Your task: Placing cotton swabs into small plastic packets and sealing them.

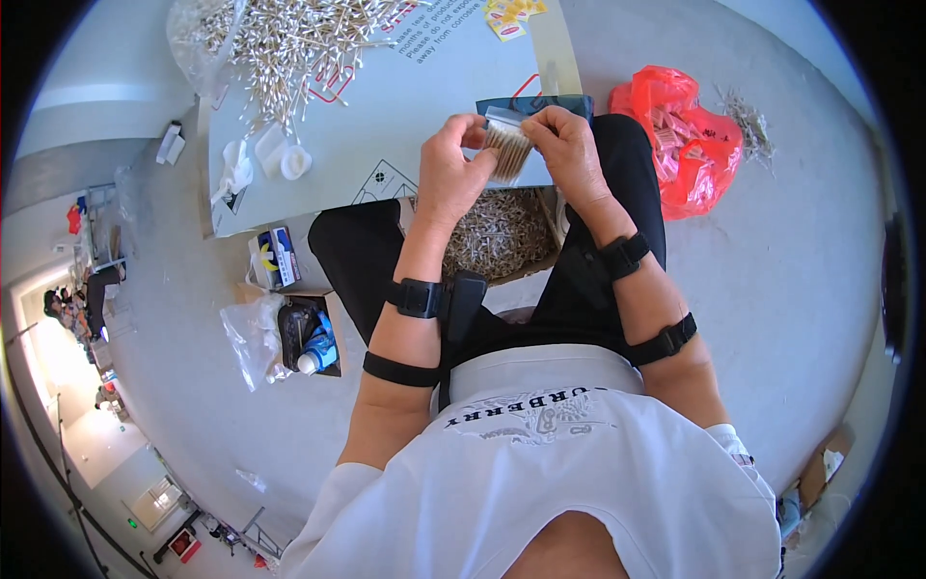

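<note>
A person sits on the floor (791, 289) with legs apart, and both hands meet above the lap. The left hand (449, 174) grips the left side of a small clear packet of cotton swabs (506, 145), its thumb and fingers closed on the packet's edge. The right hand (571, 150) holds the packet's upper right part, fingertips pinched together on its top rim. The packet hangs upright between the two hands, its wooden sticks showing through the wrap. Directly beneath it, between the thighs, lies an open cardboard box (502, 236) filled with loose swabs. Both forearms carry black straps, with a black band at each wrist. Ahead of the hands a large pale cardboard sheet (405, 116) is spread on the floor; a heap of loose cotton swabs (289, 43) covers its far left corner, partly within a clear plastic bag (193, 39). Near the sheet's left edge sit a few small white containers (280, 159). A dark blue pouch (540, 104) lies at the sheet's near right corner, just behind the hands. A red plastic bag (685, 140) rests on the floor to the right of the right knee, well apart from the hands. To the left of the left thigh stands a small box with a blue-capped bottle (313, 352) in it.
</note>
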